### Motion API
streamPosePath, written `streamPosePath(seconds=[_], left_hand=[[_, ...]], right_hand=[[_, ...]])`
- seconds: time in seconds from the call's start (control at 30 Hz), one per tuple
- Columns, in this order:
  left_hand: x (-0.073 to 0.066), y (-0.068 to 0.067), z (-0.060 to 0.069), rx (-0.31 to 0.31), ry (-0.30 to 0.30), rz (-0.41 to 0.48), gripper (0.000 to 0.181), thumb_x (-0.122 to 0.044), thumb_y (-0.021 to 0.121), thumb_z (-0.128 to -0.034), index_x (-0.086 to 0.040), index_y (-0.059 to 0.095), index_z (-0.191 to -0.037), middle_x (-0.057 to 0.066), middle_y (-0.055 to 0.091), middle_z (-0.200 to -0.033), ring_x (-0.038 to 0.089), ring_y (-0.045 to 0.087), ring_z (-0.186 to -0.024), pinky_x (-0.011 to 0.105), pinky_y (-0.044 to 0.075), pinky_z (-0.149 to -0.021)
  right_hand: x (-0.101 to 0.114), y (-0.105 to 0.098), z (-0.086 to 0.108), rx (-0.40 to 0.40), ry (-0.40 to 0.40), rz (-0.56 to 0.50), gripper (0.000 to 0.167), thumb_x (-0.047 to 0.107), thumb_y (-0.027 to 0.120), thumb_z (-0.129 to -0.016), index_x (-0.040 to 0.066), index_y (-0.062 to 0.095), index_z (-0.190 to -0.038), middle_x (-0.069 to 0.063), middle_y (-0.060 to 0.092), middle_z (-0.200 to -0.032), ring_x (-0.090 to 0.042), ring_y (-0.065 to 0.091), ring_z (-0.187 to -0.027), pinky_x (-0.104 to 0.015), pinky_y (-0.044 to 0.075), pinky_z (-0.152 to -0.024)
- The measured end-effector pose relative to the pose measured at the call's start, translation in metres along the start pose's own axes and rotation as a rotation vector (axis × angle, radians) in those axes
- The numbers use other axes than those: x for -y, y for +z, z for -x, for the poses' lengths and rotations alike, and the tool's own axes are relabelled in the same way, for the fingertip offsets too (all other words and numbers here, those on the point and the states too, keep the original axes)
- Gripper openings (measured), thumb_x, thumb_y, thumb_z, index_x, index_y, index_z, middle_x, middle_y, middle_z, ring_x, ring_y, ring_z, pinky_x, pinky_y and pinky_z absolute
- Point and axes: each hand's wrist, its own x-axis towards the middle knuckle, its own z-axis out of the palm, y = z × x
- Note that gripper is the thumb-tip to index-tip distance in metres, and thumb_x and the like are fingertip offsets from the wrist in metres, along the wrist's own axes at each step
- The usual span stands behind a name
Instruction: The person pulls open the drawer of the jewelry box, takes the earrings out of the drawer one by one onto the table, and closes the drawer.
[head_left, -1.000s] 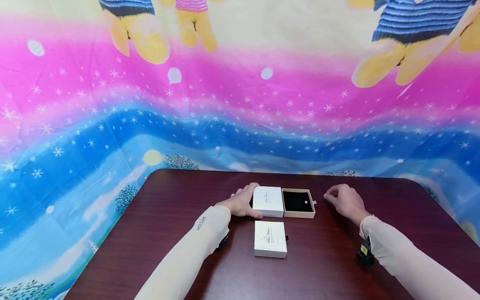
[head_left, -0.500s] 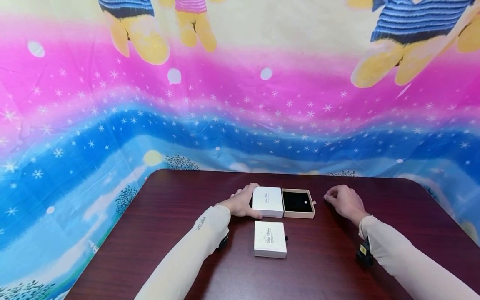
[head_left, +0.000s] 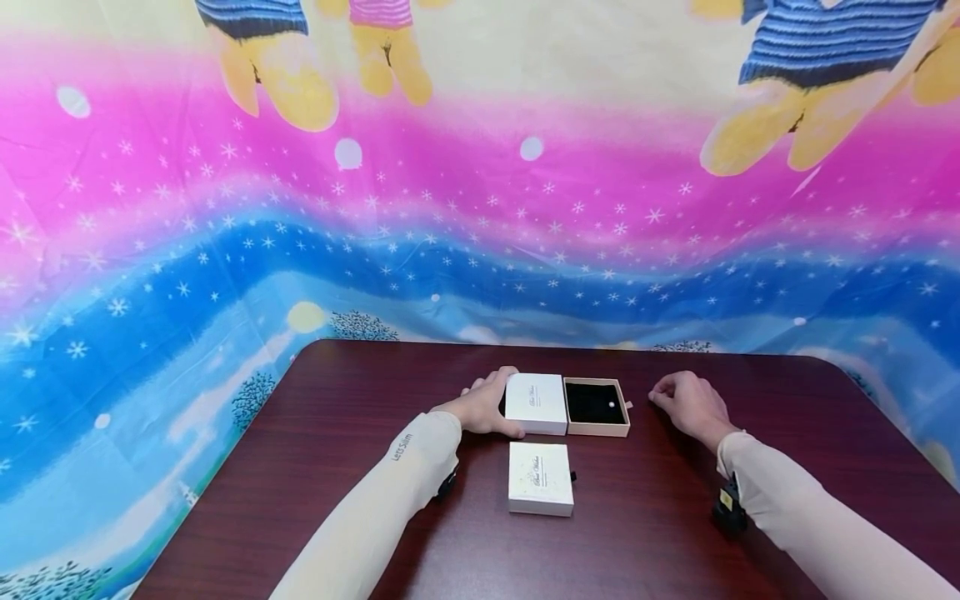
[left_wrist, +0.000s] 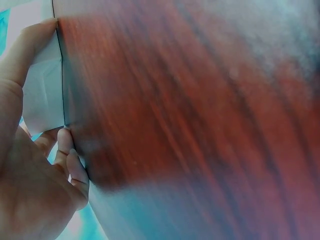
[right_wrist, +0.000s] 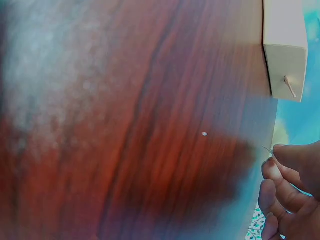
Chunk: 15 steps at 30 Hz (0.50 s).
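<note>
In the head view my left hand (head_left: 483, 407) grips the left end of a white box sleeve (head_left: 536, 404), thumb on the near side and fingers at the far side. Slid out to its right is a drawer (head_left: 597, 431) with a black lining, on which a small pearl-like stud (head_left: 611, 404) sits. Right of the drawer, my right hand (head_left: 692, 406) is held low by the table. Its thumb and forefinger pinch a thin pin-like piece (right_wrist: 267, 149) in the right wrist view, mostly hidden by the fingertips.
A second white box (head_left: 540, 477), closed, with a dark pull tab on its right, lies nearer on the dark red table (head_left: 637, 533). One tiny white speck (right_wrist: 204, 134) shows on the tabletop in the right wrist view. Behind the table hangs a patterned cloth (head_left: 465, 208).
</note>
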Motion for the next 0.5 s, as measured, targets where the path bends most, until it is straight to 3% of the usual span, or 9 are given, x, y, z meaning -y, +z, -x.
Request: streamPosePath(seconds=[0.5], left_hand=[[-0.0012,-0.001,0.001,0.003,0.004,-0.01,0.104,-0.042,0.086,-0.0764,-0.016,0.024,-0.155,0.007,0.047,-0.145,0.026,0.044,-0.118,0.048,0.034,-0.101]], right_hand=[[-0.0074,-0.0028,-0.0011,0.044,0.01,0.021,0.016,0.017,0.065,-0.096,0.006,0.077,-0.099,-0.016,0.075,-0.097,-0.029,0.066,-0.083,-0.042,0.049,-0.066]])
